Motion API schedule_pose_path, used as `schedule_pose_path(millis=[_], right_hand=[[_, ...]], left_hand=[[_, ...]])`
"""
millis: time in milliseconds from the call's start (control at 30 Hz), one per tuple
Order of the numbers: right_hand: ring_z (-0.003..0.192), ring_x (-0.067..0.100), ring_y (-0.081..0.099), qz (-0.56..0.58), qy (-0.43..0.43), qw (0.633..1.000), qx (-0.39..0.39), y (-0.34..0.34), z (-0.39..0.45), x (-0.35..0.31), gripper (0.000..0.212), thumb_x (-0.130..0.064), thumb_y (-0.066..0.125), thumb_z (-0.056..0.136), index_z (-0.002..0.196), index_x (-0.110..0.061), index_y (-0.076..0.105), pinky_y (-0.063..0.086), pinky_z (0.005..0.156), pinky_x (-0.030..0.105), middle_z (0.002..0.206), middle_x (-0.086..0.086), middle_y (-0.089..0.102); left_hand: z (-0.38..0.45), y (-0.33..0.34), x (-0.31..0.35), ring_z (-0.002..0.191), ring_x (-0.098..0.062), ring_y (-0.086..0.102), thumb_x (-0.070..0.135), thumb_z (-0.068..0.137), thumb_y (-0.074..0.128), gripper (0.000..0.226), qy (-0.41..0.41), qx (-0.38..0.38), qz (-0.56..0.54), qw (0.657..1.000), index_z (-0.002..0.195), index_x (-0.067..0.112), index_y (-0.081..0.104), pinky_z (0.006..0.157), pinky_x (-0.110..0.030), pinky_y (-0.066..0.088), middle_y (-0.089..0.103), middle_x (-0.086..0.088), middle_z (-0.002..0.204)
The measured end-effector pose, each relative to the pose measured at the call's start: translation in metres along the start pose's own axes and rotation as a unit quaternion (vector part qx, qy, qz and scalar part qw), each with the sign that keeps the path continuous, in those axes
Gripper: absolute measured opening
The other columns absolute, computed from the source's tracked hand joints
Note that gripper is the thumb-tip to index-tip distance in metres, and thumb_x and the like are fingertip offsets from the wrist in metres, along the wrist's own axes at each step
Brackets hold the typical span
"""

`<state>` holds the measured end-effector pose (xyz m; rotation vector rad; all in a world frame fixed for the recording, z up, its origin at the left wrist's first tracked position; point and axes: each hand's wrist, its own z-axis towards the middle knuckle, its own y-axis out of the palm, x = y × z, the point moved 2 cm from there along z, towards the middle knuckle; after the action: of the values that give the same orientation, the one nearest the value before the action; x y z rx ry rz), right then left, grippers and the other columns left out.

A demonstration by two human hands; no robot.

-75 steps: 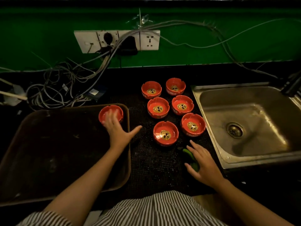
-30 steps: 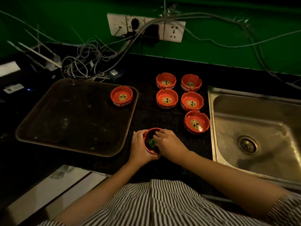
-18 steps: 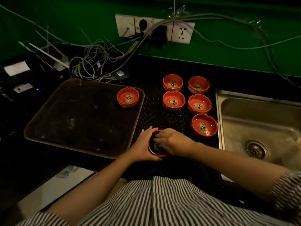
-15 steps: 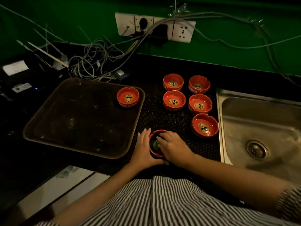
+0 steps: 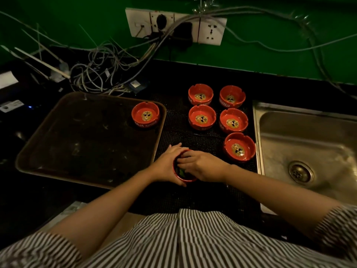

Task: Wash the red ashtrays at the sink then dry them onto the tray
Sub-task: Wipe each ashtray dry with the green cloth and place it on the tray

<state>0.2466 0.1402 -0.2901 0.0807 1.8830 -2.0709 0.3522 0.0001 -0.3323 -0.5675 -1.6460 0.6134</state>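
My left hand [image 5: 167, 165] grips a red ashtray [image 5: 182, 177] by its left side on the black mat [image 5: 204, 141]. My right hand [image 5: 202, 165] presses a green scrub pad [image 5: 181, 173] into its bowl, fingers curled over the pad; most of the pad is hidden. One red ashtray [image 5: 145, 115] stands in the far right corner of the brown tray [image 5: 81, 140]. Several more red ashtrays [image 5: 201, 117] sit in two rows on the mat, the nearest one [image 5: 239, 147] beside the steel sink [image 5: 309, 151].
A tangle of cables [image 5: 100, 72] lies behind the tray, running up to a wall socket strip [image 5: 175, 26] on the green wall. The sink drain [image 5: 300, 172] is at the right. My striped shirt fills the bottom of the view.
Since 2.5 s ago my left hand left the ashtray on the tray and took hold of the near one; my right hand picked up the green pad and rubs it inside.
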Motion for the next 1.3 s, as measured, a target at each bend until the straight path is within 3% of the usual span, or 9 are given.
schedule_pose_path(millis=[167, 333, 467, 633, 767, 900, 1000, 1133, 1300], right_hand=[[0.106, 0.026, 0.065, -0.052, 0.144, 0.985, 0.077, 0.029, -0.006, -0.016, 0.038, -0.015, 0.077, 0.074, 0.109, 0.0, 0.071, 0.043, 0.102, 0.033, 0.112, 0.014, 0.07], [0.104, 0.027, 0.066, -0.049, 0.279, 0.949, 0.138, 0.037, -0.002, -0.039, 0.032, -0.015, 0.072, 0.079, 0.109, -0.002, 0.071, 0.048, 0.096, 0.037, 0.113, 0.013, 0.07], [0.102, 0.027, 0.068, -0.032, 0.172, 0.979, 0.108, 0.024, -0.006, -0.023, 0.033, -0.009, 0.079, 0.072, 0.103, 0.0, 0.073, 0.048, 0.097, 0.037, 0.108, 0.014, 0.071], [0.12, 0.025, 0.057, 0.037, 0.076, 0.996, 0.022, 0.002, -0.011, 0.009, 0.03, -0.014, 0.064, 0.089, 0.117, -0.004, 0.068, 0.037, 0.106, 0.033, 0.123, 0.011, 0.066], [0.114, 0.024, 0.06, -0.002, 0.144, 0.987, 0.067, 0.019, -0.012, 0.003, 0.031, -0.016, 0.061, 0.089, 0.116, -0.005, 0.069, 0.041, 0.102, 0.034, 0.12, 0.01, 0.067], [0.11, 0.028, 0.063, -0.034, 0.277, 0.958, 0.071, 0.037, -0.007, -0.016, 0.045, -0.025, 0.053, 0.08, 0.116, -0.003, 0.068, 0.046, 0.099, 0.041, 0.12, 0.013, 0.067], [0.11, 0.027, 0.064, -0.029, 0.273, 0.958, 0.086, 0.034, -0.004, -0.015, 0.041, -0.023, 0.053, 0.081, 0.114, -0.004, 0.069, 0.048, 0.099, 0.041, 0.119, 0.012, 0.067], [0.109, 0.023, 0.065, -0.037, 0.118, 0.99, 0.067, 0.016, -0.01, -0.007, 0.032, -0.016, 0.075, 0.077, 0.106, -0.005, 0.074, 0.043, 0.102, 0.033, 0.114, 0.009, 0.07], [0.12, 0.024, 0.057, 0.039, 0.029, 0.999, 0.004, -0.001, -0.014, 0.017, 0.028, -0.012, 0.063, 0.089, 0.116, -0.004, 0.069, 0.032, 0.109, 0.03, 0.124, 0.011, 0.065]], left_hand=[[-0.023, 0.029, 0.01, 0.148, -0.015, 0.008, 0.053, 0.053, 0.09, 0.14, -0.088, 0.101, -0.083, 0.987, 0.155, 0.017, 0.001, 0.123, -0.041, 0.005, 0.023, -0.001, 0.157], [-0.03, 0.058, 0.023, 0.144, 0.0, 0.0, 0.027, 0.075, 0.08, 0.085, -0.122, 0.311, -0.073, 0.94, 0.143, 0.007, 0.035, 0.122, -0.043, 0.007, 0.03, -0.001, 0.149], [-0.012, 0.032, 0.009, 0.136, -0.016, 0.038, 0.057, 0.047, 0.08, 0.107, -0.075, 0.185, -0.077, 0.977, 0.137, 0.011, 0.043, 0.123, -0.037, 0.001, 0.049, -0.002, 0.138], [0.018, -0.006, 0.002, 0.148, -0.014, 0.013, 0.055, 0.044, 0.087, 0.119, 0.021, -0.007, -0.012, 1.0, 0.145, 0.018, 0.037, 0.121, -0.038, -0.002, 0.037, 0.0, 0.151], [0.004, 0.011, 0.001, 0.149, -0.014, -0.002, 0.065, 0.049, 0.078, 0.127, -0.006, 0.044, -0.016, 0.999, 0.151, 0.015, 0.023, 0.122, -0.041, 0.002, 0.023, -0.004, 0.159], [-0.016, 0.047, 0.013, 0.146, -0.025, 0.016, 0.068, 0.055, 0.07, 0.117, -0.077, 0.214, 0.018, 0.974, 0.145, 0.005, 0.03, 0.122, -0.043, 0.002, 0.034, -0.013, 0.151], [-0.011, 0.055, 0.019, 0.144, -0.027, 0.023, 0.049, 0.056, 0.082, 0.105, -0.101, 0.272, 0.023, 0.957, 0.139, 0.003, 0.039, 0.121, -0.044, 0.0, 0.04, -0.016, 0.146], [0.003, 0.034, 0.009, 0.139, -0.027, 0.033, 0.07, 0.043, 0.07, 0.117, -0.049, 0.196, 0.029, 0.979, 0.137, 0.006, 0.044, 0.12, -0.046, 0.001, 0.047, -0.012, 0.14], [0.025, 0.002, -0.003, 0.148, -0.014, 0.016, 0.073, 0.044, 0.079, 0.126, 0.039, 0.009, 0.059, 0.997, 0.148, 0.02, 0.033, 0.12, -0.042, -0.005, 0.038, 0.0, 0.151]])
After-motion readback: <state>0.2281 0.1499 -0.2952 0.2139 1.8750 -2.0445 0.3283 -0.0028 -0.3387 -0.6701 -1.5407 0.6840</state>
